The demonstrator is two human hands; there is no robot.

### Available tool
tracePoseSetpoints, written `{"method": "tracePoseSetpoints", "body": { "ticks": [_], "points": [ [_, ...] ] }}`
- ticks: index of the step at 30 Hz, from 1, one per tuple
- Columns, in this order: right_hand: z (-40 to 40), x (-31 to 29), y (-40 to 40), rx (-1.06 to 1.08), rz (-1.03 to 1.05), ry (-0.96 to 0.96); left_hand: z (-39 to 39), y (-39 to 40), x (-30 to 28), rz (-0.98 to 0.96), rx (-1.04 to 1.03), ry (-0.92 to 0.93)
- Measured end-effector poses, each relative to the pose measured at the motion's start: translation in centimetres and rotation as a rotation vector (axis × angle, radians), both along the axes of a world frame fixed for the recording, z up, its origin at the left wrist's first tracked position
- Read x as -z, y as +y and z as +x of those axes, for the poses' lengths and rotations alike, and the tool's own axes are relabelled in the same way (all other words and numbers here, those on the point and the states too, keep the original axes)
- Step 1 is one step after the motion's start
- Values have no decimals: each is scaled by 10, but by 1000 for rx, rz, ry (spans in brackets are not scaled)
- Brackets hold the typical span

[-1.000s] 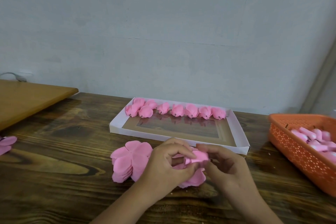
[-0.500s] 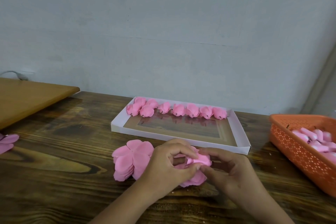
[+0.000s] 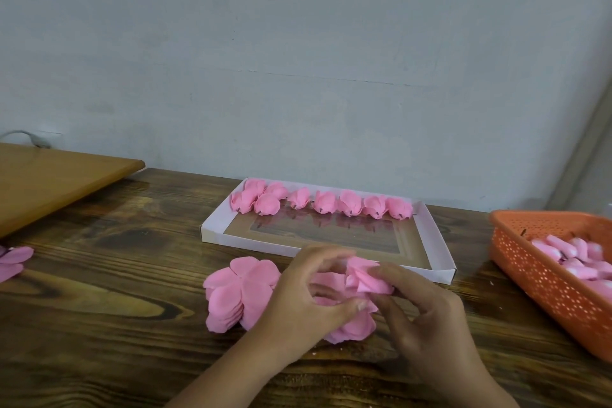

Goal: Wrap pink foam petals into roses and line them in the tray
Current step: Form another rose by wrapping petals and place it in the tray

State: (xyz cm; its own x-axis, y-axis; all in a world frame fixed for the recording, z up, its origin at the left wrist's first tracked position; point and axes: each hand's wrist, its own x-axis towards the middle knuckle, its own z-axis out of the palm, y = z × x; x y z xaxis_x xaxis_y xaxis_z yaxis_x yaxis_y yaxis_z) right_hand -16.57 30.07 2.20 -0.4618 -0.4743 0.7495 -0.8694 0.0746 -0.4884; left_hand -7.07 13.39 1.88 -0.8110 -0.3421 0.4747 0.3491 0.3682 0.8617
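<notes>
Between my two hands is a half-wrapped pink foam rose [image 3: 366, 278], held just above the table in front of the tray. My left hand [image 3: 304, 301] curls round its left side, thumb under it. My right hand [image 3: 420, 318] pinches the outer petal from the right. A stack of flat pink petals [image 3: 238, 291] lies left of my left hand, and more petals [image 3: 354, 328] show under the hands. The white tray [image 3: 433, 242] holds several finished roses [image 3: 349, 204] in a row along its far edge, with extra ones bunched at the left end.
An orange perforated basket [image 3: 543, 278] at the right holds pale pink pieces [image 3: 576, 255]. A light wooden board [image 3: 49, 179] overhangs the table at the far left. A few loose pink petals [image 3: 13, 262] lie at the left edge. A grey wall stands behind the table.
My right-hand fingers have shifted over the top of the rose, folding the outer petal further round it. The rose sits slightly more to the right. The tray and the petal stack have not moved.
</notes>
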Motion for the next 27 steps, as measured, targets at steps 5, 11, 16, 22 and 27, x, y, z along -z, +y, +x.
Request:
{"method": "tracePoseSetpoints", "body": {
  "ticks": [5, 11, 16, 22, 27],
  "points": [
    [0, 1, -3, 83, -59, 189, 2, -1, -6, 213, 49, -223],
    [4, 2, -5, 51, 6, 254, 2, 5, -6, 459, 150, -252],
    [8, 0, -7, 3, 16, 234, 2, 7, -5, 454, 127, -235],
    [10, 3, -7, -39, -9, 96, 2, 5, -6, 518, 113, -209],
    [20, -3, -5, -164, -51, -180, 2, 4, -7, 456, 89, -203]
  ]
}}
